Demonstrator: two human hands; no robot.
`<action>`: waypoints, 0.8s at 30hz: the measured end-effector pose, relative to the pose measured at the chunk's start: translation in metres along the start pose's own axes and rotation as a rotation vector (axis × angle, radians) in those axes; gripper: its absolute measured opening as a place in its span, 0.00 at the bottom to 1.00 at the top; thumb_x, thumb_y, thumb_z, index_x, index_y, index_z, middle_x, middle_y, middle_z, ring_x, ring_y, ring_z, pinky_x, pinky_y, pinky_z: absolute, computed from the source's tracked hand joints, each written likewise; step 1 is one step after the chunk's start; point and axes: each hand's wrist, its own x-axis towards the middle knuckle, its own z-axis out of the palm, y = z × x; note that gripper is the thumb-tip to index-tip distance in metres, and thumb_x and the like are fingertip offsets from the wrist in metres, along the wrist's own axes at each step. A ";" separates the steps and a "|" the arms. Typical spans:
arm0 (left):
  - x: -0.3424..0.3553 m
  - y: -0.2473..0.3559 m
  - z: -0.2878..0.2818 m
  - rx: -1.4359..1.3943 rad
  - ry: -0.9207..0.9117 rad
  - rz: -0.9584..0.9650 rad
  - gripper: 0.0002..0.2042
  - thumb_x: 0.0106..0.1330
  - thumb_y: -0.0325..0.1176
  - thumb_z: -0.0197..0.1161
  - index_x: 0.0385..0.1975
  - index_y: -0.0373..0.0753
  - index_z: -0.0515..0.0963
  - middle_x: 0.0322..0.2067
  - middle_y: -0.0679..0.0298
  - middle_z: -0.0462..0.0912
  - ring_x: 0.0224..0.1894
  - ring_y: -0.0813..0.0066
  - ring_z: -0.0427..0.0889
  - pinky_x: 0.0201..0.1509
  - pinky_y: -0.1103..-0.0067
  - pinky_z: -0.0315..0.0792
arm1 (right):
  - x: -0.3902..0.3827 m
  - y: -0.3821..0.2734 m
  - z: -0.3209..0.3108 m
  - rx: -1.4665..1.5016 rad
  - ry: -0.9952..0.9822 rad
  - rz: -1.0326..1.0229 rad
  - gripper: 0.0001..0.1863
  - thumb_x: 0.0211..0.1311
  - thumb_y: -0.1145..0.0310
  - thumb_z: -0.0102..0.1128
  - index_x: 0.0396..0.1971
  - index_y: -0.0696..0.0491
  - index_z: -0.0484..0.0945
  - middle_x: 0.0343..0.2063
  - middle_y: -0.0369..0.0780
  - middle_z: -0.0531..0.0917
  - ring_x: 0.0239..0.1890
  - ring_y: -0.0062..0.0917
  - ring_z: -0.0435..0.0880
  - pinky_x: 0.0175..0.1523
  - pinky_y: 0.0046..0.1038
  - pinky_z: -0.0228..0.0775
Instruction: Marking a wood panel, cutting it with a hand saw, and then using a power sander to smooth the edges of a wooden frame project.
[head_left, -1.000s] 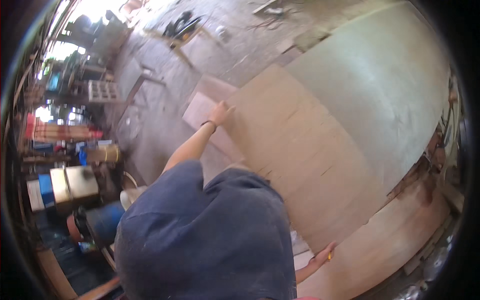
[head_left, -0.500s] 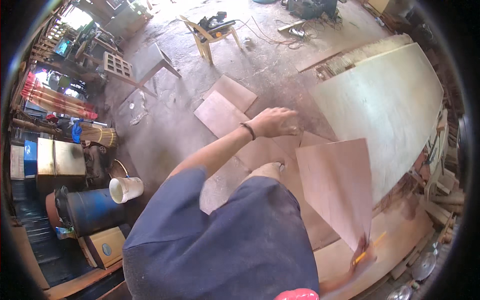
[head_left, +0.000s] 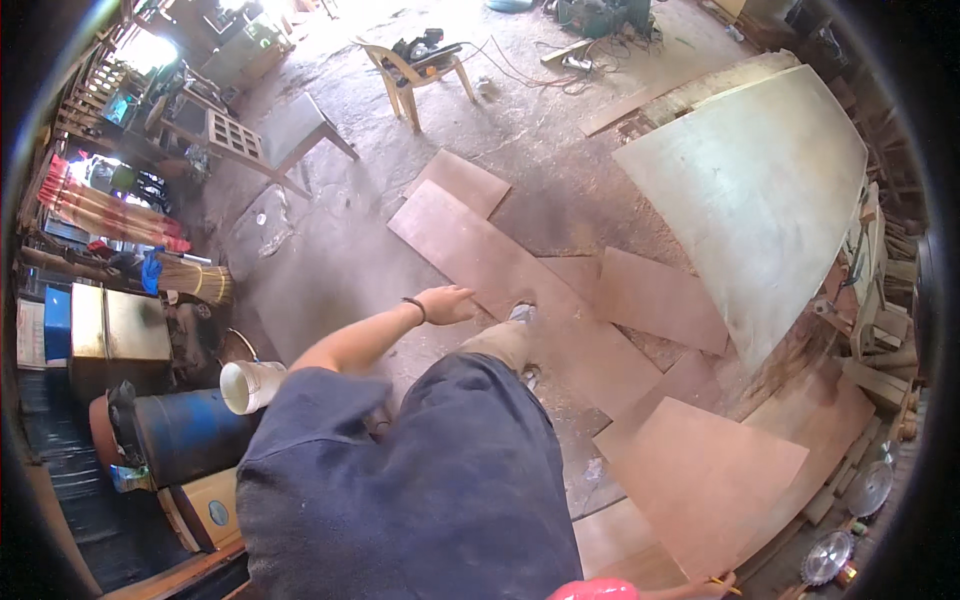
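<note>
My left hand (head_left: pixel 447 304), with a dark band at its wrist, hangs in the air over the floor; its fingers are stretched out and hold nothing. At the lower right, my right hand (head_left: pixel 716 586) grips the near corner of a thin brown plywood panel (head_left: pixel 700 480). A yellow pencil (head_left: pixel 727 586) sits in the same hand. Most of that hand is hidden or cut off by the lower edge. Several similar panels lie on the floor: a long one (head_left: pixel 470 240) ahead of my leg, another (head_left: pixel 660 300) to the right of it.
A large pale sheet (head_left: pixel 750 200) lies on a stack at the right. Round saw blades (head_left: pixel 828 556) lie at the lower right. A white bucket (head_left: pixel 250 385) and a blue drum (head_left: pixel 190 425) stand on the left. Ahead are a plastic chair (head_left: pixel 412 85) with tools and cords.
The held panel has swung down and toward the lower right, with my right hand moving nearer the lower edge. My left hand has drawn back leftward. Floor panels previously covered now show.
</note>
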 end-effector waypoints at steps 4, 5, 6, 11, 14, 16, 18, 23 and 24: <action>-0.023 -0.019 -0.008 -0.042 -0.091 -0.019 0.30 0.65 0.55 0.53 0.59 0.37 0.67 0.53 0.44 0.74 0.55 0.48 0.73 0.59 0.63 0.67 | -0.028 0.000 0.052 0.175 0.291 0.132 0.17 0.65 0.53 0.55 0.30 0.53 0.79 0.23 0.36 0.76 0.20 0.28 0.73 0.25 0.30 0.65; -0.018 -0.020 -0.005 -0.078 -0.043 0.035 0.29 0.66 0.55 0.53 0.57 0.37 0.69 0.51 0.46 0.75 0.54 0.48 0.74 0.58 0.63 0.68 | -0.055 0.017 0.093 0.341 0.242 0.108 0.20 0.68 0.53 0.50 0.34 0.57 0.80 0.32 0.46 0.83 0.28 0.34 0.81 0.31 0.34 0.70; -0.022 -0.028 -0.007 -0.100 0.009 0.064 0.28 0.66 0.55 0.53 0.55 0.37 0.71 0.50 0.48 0.76 0.53 0.49 0.75 0.57 0.63 0.69 | -0.071 -0.031 0.113 0.506 0.142 0.173 0.20 0.68 0.53 0.49 0.36 0.57 0.78 0.32 0.45 0.82 0.29 0.33 0.80 0.31 0.33 0.71; -0.029 -0.024 -0.060 -0.049 -0.056 0.091 0.24 0.66 0.53 0.53 0.51 0.39 0.75 0.47 0.51 0.79 0.49 0.51 0.78 0.53 0.64 0.71 | -0.146 -0.405 0.055 1.685 -0.568 0.244 0.17 0.73 0.58 0.40 0.43 0.57 0.71 0.39 0.41 0.74 0.39 0.27 0.77 0.39 0.27 0.75; -0.053 -0.041 -0.088 -0.277 0.052 0.133 0.22 0.65 0.51 0.56 0.45 0.38 0.79 0.42 0.53 0.82 0.46 0.52 0.80 0.51 0.67 0.73 | -0.144 -0.556 -0.099 1.685 -1.134 -0.124 0.12 0.69 0.65 0.52 0.44 0.57 0.72 0.37 0.42 0.80 0.37 0.24 0.81 0.38 0.26 0.77; -0.067 -0.068 -0.086 -0.434 0.138 0.074 0.20 0.66 0.47 0.58 0.50 0.39 0.77 0.44 0.52 0.82 0.46 0.57 0.81 0.51 0.68 0.74 | -0.164 -0.629 -0.159 1.766 -1.508 -0.411 0.13 0.68 0.64 0.52 0.43 0.58 0.74 0.32 0.43 0.82 0.32 0.24 0.82 0.36 0.26 0.76; -0.076 -0.088 -0.080 -0.722 0.296 0.037 0.19 0.65 0.44 0.61 0.51 0.39 0.76 0.45 0.53 0.81 0.47 0.63 0.80 0.52 0.71 0.73 | -0.176 -0.677 -0.218 1.559 -1.728 -0.636 0.12 0.69 0.64 0.51 0.38 0.58 0.76 0.22 0.40 0.81 0.24 0.22 0.79 0.32 0.25 0.72; -0.107 -0.128 -0.131 -0.836 0.545 0.210 0.17 0.63 0.40 0.64 0.49 0.39 0.79 0.46 0.56 0.81 0.48 0.64 0.79 0.55 0.73 0.71 | -0.217 -0.773 -0.271 1.316 -1.705 -1.080 0.13 0.65 0.63 0.56 0.31 0.59 0.79 0.25 0.48 0.83 0.26 0.26 0.82 0.32 0.30 0.73; -0.106 -0.134 -0.141 -0.829 0.561 0.253 0.15 0.63 0.38 0.64 0.47 0.39 0.80 0.46 0.57 0.80 0.48 0.63 0.78 0.55 0.73 0.71 | -0.215 -0.786 -0.281 1.303 -1.655 -1.186 0.13 0.63 0.64 0.57 0.30 0.60 0.79 0.25 0.49 0.82 0.26 0.26 0.82 0.32 0.31 0.73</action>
